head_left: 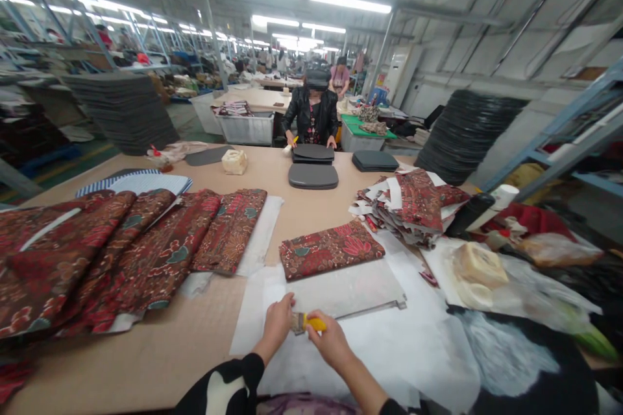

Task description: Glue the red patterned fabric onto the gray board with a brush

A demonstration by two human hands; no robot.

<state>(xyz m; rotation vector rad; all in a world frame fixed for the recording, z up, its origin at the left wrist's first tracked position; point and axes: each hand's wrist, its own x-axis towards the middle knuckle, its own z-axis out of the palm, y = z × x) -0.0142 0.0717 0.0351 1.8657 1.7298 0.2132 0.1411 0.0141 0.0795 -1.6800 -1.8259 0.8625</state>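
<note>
My right hand (331, 339) is closed round the yellow handle of a small brush (305, 322). My left hand (277, 324) is pinched on the brush's bristle end. Both hands hover over white paper (389, 350) at the near edge of the table. Just beyond them lies a grey flat panel (350, 292), half covered at its far side by a red floral fabric piece (331, 248).
Several red floral fabric pieces (121, 253) are spread out on the left. A heap of fabric and paper pieces (409, 201) sits at the right, beside plastic bags (491, 272). A person (314, 113) works on dark grey pads (313, 175) across the table. Dark pad stacks (121, 110) stand behind.
</note>
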